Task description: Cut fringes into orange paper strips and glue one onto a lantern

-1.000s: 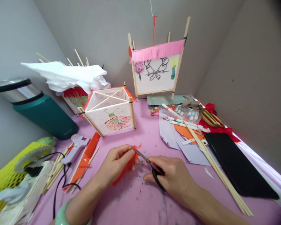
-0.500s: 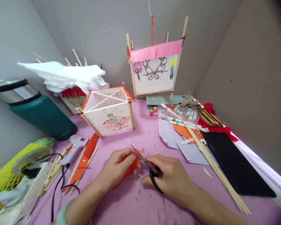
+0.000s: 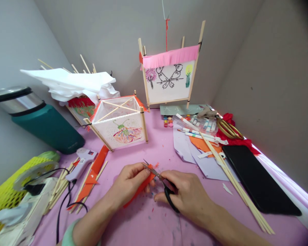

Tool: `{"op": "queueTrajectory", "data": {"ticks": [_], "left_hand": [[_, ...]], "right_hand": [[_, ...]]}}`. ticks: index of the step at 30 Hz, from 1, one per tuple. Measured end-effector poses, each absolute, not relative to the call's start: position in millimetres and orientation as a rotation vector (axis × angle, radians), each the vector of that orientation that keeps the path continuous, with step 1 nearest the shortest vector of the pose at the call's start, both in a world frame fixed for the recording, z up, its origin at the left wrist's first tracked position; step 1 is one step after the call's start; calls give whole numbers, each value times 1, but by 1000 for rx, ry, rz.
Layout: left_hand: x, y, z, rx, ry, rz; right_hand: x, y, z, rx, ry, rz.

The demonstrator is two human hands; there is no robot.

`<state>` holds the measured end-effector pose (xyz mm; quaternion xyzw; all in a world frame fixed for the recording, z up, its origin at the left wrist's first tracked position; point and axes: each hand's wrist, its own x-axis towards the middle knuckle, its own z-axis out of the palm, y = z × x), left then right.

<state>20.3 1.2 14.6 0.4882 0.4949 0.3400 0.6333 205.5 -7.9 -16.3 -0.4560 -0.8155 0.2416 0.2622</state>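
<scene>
My left hand (image 3: 133, 177) pinches a folded orange-red paper strip (image 3: 141, 187) above the pink tabletop (image 3: 159, 222). Black-handled scissors (image 3: 168, 194) are in my right hand (image 3: 187, 191), with fingers and thumb around the handles. Their blades lie across the strip near my left fingertips and look nearly closed. Thin fringe cuts show at the strip's far end. Behind my hands stands a paper lantern (image 3: 124, 131) with a butterfly drawing and wooden-stick edges. Farther back is a second lantern (image 3: 169, 82) with two birds and a pink fringe.
On the left are a teal bottle (image 3: 50, 128), a glue gun (image 3: 82, 163) with its cord, orange paper (image 3: 92, 174) and sticks. To the right lie long sticks (image 3: 236, 184), a black phone-like slab (image 3: 259, 177), markers, lilac paper (image 3: 207, 167) and gold-handled scissors (image 3: 228, 129).
Both hands, the strip and the scissors keep nearly the same positions. Only a very slight shift of the whole view shows.
</scene>
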Motion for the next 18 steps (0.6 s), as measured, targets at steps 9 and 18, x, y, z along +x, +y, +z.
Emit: {"op": "queueTrajectory", "data": {"ticks": [9,18], "left_hand": [[18,2,14,1172,1130,757],[19,2,16,1182,1134,771]], "right_hand": [[206,-7,-16,-1239,-2212,659],[206,-7,-15,-1263,-2224,639]]}}
